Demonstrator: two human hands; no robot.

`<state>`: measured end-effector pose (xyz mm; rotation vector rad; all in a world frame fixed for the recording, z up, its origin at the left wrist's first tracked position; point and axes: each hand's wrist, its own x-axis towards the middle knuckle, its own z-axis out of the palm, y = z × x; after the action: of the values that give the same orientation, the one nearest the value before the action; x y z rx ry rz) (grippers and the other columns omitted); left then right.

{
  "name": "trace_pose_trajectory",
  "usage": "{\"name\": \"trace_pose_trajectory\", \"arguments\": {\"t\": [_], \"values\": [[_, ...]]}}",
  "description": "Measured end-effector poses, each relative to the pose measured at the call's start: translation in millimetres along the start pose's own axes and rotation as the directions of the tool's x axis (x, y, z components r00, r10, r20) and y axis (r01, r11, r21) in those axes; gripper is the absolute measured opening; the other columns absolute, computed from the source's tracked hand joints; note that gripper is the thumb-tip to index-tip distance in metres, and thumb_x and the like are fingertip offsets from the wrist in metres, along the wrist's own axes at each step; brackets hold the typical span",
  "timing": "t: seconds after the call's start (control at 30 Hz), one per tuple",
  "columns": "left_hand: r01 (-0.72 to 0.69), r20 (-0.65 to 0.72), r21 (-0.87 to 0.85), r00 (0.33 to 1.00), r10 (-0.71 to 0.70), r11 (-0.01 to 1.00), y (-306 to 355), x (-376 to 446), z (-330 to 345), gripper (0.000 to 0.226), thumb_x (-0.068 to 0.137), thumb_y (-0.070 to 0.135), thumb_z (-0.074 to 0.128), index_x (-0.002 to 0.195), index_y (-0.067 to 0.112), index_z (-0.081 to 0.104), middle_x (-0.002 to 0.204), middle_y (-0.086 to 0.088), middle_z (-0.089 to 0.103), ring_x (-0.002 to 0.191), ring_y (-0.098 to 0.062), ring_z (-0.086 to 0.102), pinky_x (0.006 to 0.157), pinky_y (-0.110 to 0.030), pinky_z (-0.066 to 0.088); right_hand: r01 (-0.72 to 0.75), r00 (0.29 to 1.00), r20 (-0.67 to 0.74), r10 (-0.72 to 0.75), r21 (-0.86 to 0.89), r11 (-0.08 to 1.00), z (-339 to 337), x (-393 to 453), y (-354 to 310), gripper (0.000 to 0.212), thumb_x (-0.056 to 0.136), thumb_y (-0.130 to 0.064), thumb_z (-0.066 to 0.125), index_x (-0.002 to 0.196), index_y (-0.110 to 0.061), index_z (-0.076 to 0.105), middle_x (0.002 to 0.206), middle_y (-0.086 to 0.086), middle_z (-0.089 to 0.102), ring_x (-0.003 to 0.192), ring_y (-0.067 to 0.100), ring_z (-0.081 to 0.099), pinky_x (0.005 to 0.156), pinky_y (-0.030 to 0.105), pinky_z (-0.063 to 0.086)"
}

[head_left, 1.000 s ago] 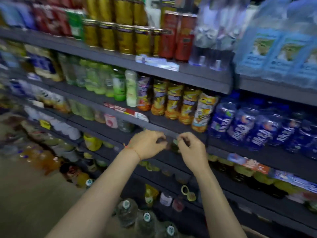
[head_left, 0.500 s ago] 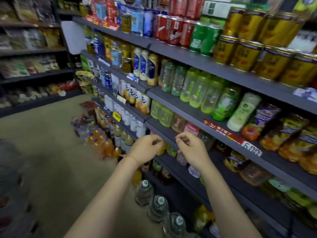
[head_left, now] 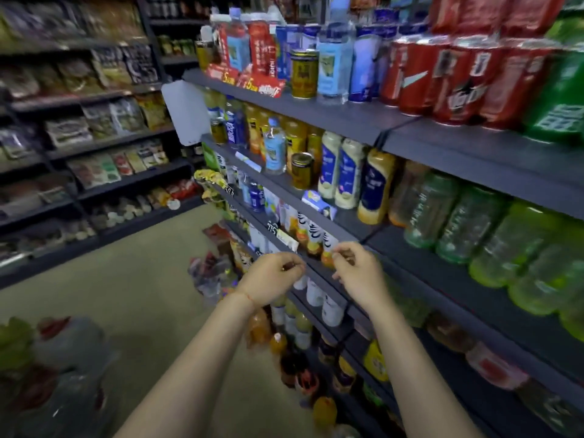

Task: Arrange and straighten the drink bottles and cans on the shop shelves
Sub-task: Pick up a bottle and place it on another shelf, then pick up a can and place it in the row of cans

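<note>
Shop shelving runs from lower right away to upper left, four dark tiers packed with drinks, with snack racks across the aisle at nine o'clock and a tan floor between.

Both bare hands hang in front of the third shelf [head_left: 319, 270] edge, near the middle of the view. The left hand [head_left: 271, 276] has its fingers curled in, thumb and fingertips pressed together; whether something tiny is pinched there cannot be told. The right hand [head_left: 357, 273] is curled the same way, just at three o'clock of the left, apart from it. Neither holds a bottle or can.

A second ago the view faced a stretch of orange and blue bottles; since then it has swung left along the aisle, and the hands have kept their curled pose, travelling with the person. That suggests one section is done and a new one is being sized up.

Work waits here: at twelve o'clock a gold can [head_left: 301, 170] stands alone at the shelf front beside a lone blue bottle [head_left: 275, 150], and a small carton [head_left: 317, 200] lies tipped on the edge. Red cans [head_left: 448, 77] at two o'clock and green bottles [head_left: 480, 222] at three o'clock look fairly orderly, though blurred.
</note>
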<state>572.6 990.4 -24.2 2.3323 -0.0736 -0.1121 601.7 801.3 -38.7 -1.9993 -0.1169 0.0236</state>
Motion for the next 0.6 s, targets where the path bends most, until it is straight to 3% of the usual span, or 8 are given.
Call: {"name": "trace_pose_trajectory", "arguments": {"t": [0.13,0.23,0.33,0.47,0.6], "values": [[-0.001,-0.096,-0.093,0.995,-0.008,0.996,-33,62,-32,0.016,0.098,0.028,0.055,0.103,0.027,0.071,0.096,0.001,0.071,0.088,-0.016,0.065,0.081,-0.039,0.055,0.016,0.999,-0.027,-0.017,-0.041,0.999,31,75,-26,0.014,0.095,-0.026,0.054,0.108,-0.033,0.057,0.110,-0.004,0.063,0.096,0.016,0.062,0.078,0.034,0.051],[-0.028,-0.152,-0.187,0.988,-0.001,0.982,-56,109,-48,0.016,0.096,0.024,0.055,0.103,0.033,0.066,0.091,0.006,0.067,0.080,-0.015,0.064,0.074,-0.033,0.051,0.016,0.998,-0.055,-0.020,-0.080,0.997,56,126,-36,0.040,0.092,-0.026,0.056,0.132,-0.030,0.050,0.129,0.000,0.060,0.110,0.021,0.060,0.090,0.037,0.050],[-0.061,-0.202,-0.363,0.979,-0.015,0.930,-73,157,-61,0.018,0.095,0.017,0.056,0.104,0.029,0.066,0.096,0.005,0.067,0.091,-0.018,0.066,0.081,-0.030,0.052,0.011,0.996,-0.088,-0.023,-0.142,0.990,78,173,-44,0.065,0.091,-0.026,0.060,0.149,-0.029,0.031,0.150,0.001,0.043,0.129,0.022,0.050,0.103,0.043,0.046],[-0.051,-0.099,-0.481,0.995,0.004,0.875,-108,223,-79,0.017,0.095,0.015,0.056,0.104,0.026,0.065,0.097,0.005,0.067,0.099,-0.021,0.065,0.089,-0.034,0.052,-0.016,0.974,-0.226,-0.027,-0.188,0.982,110,236,-58,0.079,0.089,-0.021,0.066,0.152,-0.033,0.021,0.149,0.001,0.037,0.132,0.021,0.044,0.101,0.032,0.040],[0.023,0.043,-0.516,0.999,-0.001,0.856,-138,271,-95,0.022,0.093,0.010,0.056,0.100,0.026,0.068,0.096,0.005,0.066,0.100,-0.025,0.066,0.094,-0.042,0.052,-0.179,0.931,-0.360,0.062,-0.301,0.937,128,296,-71,0.080,0.089,-0.033,0.067,0.153,-0.029,0.020,0.149,0.006,0.040,0.133,0.028,0.043,0.101,0.039,0.040]]}}
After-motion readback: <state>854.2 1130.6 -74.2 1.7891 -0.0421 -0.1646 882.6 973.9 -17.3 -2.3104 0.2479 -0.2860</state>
